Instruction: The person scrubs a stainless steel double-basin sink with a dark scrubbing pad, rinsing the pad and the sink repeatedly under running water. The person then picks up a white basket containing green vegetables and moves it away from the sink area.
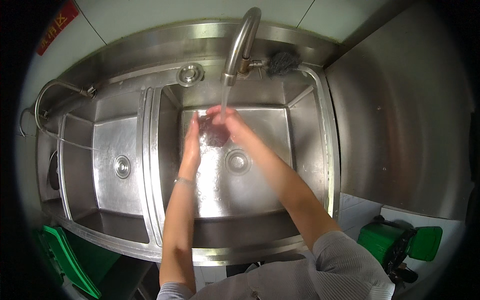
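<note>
Water runs from a curved metal faucet [242, 45] into the right basin of a stainless steel sink [240, 195]. A dark reddish, roundish object [214, 131], too blurred to name, lies between my two hands. On its right side my right hand [230, 122] touches it, with the stream falling over the fingers. My left hand [192, 140] is along its left side, fingers extended upward; whether it grips the object cannot be told. Just below the object is the basin's round drain [238, 162]. A band circles my left wrist.
A dark scouring pad [284, 63] and a round metal strainer [190, 74] rest on the sink's back ledge. To the left, a thin curved spout [39, 101] runs into another basin [116, 195]. A metal panel [397, 120] rises at right; green bins [384, 240] stand below.
</note>
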`<control>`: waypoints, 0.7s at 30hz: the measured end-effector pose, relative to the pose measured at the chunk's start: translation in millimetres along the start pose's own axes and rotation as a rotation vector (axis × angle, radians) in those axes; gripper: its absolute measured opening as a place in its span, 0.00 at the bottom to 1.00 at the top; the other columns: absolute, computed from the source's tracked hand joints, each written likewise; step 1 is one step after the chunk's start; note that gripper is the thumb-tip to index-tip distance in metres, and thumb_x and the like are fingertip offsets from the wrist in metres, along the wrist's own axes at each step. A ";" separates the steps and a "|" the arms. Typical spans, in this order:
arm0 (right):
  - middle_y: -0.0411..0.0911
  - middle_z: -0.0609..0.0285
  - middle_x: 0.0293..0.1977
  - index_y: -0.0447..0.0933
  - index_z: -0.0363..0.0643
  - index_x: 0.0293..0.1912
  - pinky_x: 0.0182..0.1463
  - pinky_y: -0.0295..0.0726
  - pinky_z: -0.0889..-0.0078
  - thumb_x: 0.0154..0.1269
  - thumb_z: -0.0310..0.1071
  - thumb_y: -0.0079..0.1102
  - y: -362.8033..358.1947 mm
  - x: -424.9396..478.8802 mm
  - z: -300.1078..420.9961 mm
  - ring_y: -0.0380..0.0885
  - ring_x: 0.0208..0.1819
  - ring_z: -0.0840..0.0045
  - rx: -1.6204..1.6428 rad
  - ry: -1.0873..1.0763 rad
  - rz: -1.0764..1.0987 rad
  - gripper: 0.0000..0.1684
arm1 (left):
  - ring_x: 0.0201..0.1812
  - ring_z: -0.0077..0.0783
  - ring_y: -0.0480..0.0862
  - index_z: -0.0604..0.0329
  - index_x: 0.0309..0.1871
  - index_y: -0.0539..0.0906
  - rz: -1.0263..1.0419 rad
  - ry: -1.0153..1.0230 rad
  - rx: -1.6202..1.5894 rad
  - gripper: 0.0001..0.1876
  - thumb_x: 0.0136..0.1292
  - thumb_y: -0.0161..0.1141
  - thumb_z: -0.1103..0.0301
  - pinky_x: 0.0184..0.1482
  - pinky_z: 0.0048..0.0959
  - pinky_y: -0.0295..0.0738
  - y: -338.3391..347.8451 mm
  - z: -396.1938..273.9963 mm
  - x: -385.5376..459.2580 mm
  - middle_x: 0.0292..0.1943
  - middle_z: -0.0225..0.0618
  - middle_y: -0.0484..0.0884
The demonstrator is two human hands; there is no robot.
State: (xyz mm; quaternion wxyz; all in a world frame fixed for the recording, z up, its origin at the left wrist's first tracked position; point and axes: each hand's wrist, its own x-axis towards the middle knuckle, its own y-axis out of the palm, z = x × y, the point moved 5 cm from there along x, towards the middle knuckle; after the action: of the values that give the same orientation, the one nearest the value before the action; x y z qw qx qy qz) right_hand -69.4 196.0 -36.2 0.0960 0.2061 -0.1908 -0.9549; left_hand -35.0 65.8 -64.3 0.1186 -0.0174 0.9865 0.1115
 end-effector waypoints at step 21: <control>0.75 0.50 0.22 0.75 0.32 0.28 0.34 0.71 0.65 0.60 0.44 0.52 -8.5 -60.6 -64.4 0.75 0.27 0.65 -0.527 -0.056 -0.402 0.21 | 0.51 0.31 0.73 0.63 0.54 0.68 -0.195 -0.590 -0.382 0.22 0.71 0.29 0.57 0.52 0.32 0.70 61.0 61.5 -82.5 0.50 0.38 0.72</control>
State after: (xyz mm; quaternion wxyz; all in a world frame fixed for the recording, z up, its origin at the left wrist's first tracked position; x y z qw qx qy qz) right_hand 11.7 198.7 -72.3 -0.0497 0.1813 0.1047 -0.9766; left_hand 55.5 139.7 -89.7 0.4028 -0.1003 0.8649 0.2821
